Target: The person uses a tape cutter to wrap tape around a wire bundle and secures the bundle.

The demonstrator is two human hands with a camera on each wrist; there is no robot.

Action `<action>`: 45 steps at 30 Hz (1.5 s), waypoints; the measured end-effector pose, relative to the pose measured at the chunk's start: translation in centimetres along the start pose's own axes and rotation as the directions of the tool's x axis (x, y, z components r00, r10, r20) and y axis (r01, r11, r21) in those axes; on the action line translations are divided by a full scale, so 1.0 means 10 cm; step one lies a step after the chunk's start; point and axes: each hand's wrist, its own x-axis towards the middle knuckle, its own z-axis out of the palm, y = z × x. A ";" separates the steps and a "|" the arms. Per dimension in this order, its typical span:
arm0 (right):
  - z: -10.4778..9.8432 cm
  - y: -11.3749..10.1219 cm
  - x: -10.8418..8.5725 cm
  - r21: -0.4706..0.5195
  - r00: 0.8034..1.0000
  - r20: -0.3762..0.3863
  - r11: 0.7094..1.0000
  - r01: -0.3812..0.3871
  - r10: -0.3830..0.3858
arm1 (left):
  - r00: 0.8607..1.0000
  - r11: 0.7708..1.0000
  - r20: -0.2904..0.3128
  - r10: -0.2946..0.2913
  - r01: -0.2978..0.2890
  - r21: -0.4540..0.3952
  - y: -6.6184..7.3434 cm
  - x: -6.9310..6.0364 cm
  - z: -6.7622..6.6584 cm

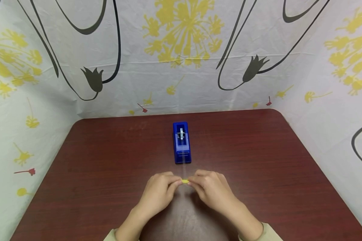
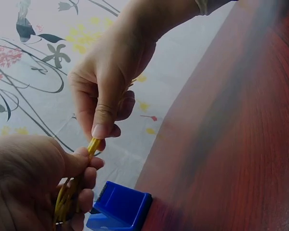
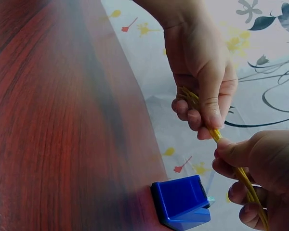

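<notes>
Between the fingertips of both hands a small bundle of thin yellow strands [image 1: 184, 181] is stretched just above the table. My left hand [image 1: 158, 191] pinches one end with thumb and forefinger; in the left wrist view several loose strands [image 2: 62, 204] run down into its curled fingers. My right hand [image 1: 212, 190] pinches the bundle close by, and strands [image 3: 248, 183] trail through its palm in the right wrist view. What exactly the strands are, I cannot tell. Beyond the hands stands a blue tape dispenser [image 1: 182, 147], apart from both.
The dark red-brown table [image 1: 123, 144] has rounded far corners. A white cloth [image 1: 132, 80] with yellow flowers and grey stems rises behind it and along both sides. Light reflects off the table top between the forearms.
</notes>
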 end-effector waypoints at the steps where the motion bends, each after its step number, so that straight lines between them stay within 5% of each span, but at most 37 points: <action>1: 0.00 0.00 0.00 0.001 1.000 0.000 1.000 -0.004 0.004 | 1.000 1.000 -0.012 0.001 -0.001 0.002 0.00 0.00 0.00; 12: -0.05 -0.02 0.02 0.016 0.982 0.153 0.993 -0.119 0.115 | 0.995 0.999 -0.099 0.033 -0.031 0.022 -0.02 -0.03 0.06; 26: -0.02 -0.01 0.01 0.030 0.988 0.103 0.993 -0.116 0.112 | 0.985 0.995 -0.150 0.088 -0.081 0.053 -0.05 -0.03 0.08; 36: 0.02 0.01 -0.02 -0.010 0.998 0.058 1.000 -0.027 0.028 | 0.999 0.996 -0.040 0.030 -0.027 0.079 -0.04 -0.02 0.05; 45: 0.03 0.02 -0.01 -0.039 1.000 0.020 0.999 0.013 -0.013 | 0.998 0.985 0.018 0.065 -0.067 0.157 -0.04 0.02 -0.01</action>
